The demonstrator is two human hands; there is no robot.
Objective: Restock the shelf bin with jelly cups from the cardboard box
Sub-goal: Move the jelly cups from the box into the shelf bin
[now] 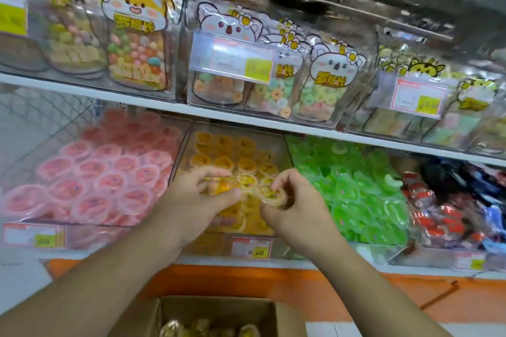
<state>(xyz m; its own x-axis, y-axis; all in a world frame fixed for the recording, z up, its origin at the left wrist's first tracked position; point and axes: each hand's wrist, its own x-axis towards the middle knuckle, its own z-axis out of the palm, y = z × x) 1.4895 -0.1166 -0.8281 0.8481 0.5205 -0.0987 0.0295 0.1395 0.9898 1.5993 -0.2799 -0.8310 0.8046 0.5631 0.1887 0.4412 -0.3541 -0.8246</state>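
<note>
You are partway through. The bin (276,142) of yellow cups sits at the middle of the lower shelf, between the pink cups (109,172) at its 9 o'clock and the green ones (353,186) at its 3 o'clock. Its back rows are filled, and the front still looks looser and lower (a judgement, since your hands hide much of it). The box (216,309) at 6 o'clock, at the bottom edge of view, still shows several cups (191,327) inside, so more trips remain.

Both forearms reach forward from 7 and 5 o'clock and meet over the front of the bin. Your left hand (202,194) has its fingers and thumb curled round a yellow cup (227,186), lying on its side. Your right hand (290,205) pinches another cup (271,194) by its rim, lid towards you. The two cups touch or nearly touch between your hands, just above the stock; neither is set down yet.
</note>
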